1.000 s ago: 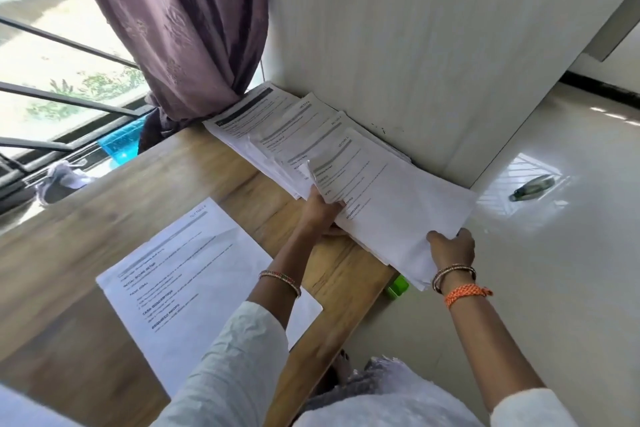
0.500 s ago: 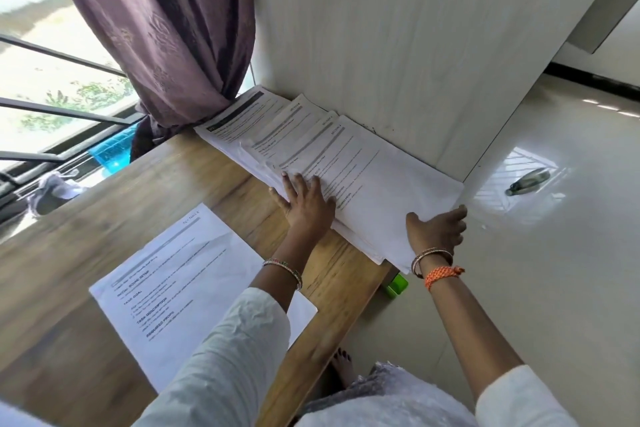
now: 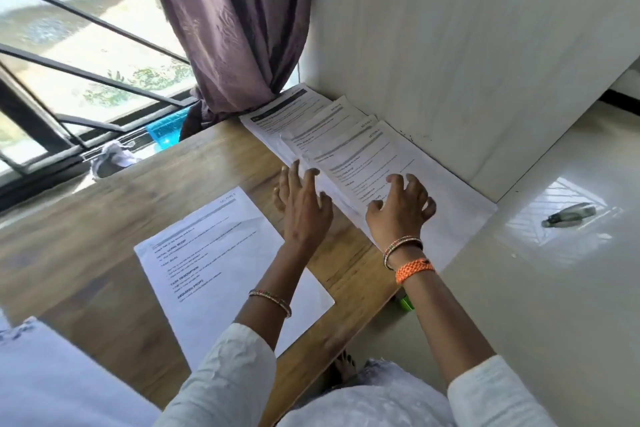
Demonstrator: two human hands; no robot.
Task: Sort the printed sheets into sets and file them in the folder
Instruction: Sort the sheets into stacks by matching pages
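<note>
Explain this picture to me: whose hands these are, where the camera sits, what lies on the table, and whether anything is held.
There is no machine here. A person wears a camera on the head, so this single view looks down at their own hands. On the wooden table a row of overlapping printed sheets lies fanned along the white wall, and one separate printed sheet lies nearer the person. The left hand is spread with straight fingers at the row's near edge. The right hand arches over the front sheet, fingertips on the paper. Neither hand holds anything. No folder is in view.
</note>
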